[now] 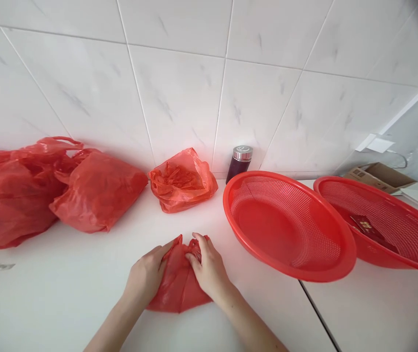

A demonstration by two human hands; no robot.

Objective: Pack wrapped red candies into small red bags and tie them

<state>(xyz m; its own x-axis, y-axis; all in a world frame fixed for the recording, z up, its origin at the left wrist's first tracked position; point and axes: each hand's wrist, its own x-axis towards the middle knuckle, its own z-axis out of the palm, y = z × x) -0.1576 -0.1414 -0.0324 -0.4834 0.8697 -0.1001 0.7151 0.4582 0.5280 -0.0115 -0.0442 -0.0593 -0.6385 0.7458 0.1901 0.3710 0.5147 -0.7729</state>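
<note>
Both hands' fingers pinch flat red bag (179, 283) (L (146, 278), R (209, 269)); nearer basket (289, 225) empty, far basket (407, 230) w/ dark packet (368, 227).

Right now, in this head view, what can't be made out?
- Contents of the small red bag: hidden by its own plastic and by the left hand and right hand gripping it.
- Contents of the two large red bags: opaque, and cut off by the left edge.
- Print on the dark packet in the right basket: too small.
- Cardboard box: its inside faces away.
</note>
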